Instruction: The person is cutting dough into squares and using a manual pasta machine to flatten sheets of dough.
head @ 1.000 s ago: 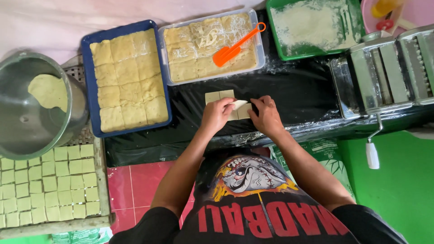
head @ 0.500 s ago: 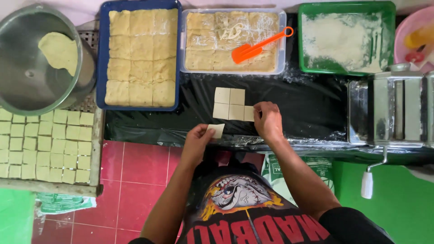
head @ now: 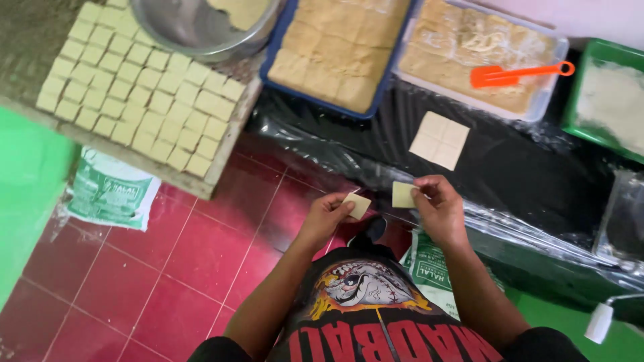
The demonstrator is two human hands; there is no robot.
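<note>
Left hand (head: 327, 216) pinching one dough square (head: 358, 204). Right hand (head: 437, 208) pinching another square (head: 402, 194). Cut sheet (head: 440, 139) lying just beyond on black plastic (head: 516, 174).

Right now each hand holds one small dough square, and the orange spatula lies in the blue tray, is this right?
Not quite. The left hand and the right hand each hold a small dough square, but the orange spatula lies in the clear tray, not in the blue tray. The head view shows this.

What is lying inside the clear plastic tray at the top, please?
Inside the clear tray lie pale dough sheets dusted with flour, with an orange spatula on top. What lies beneath the top sheets is covered.
</note>
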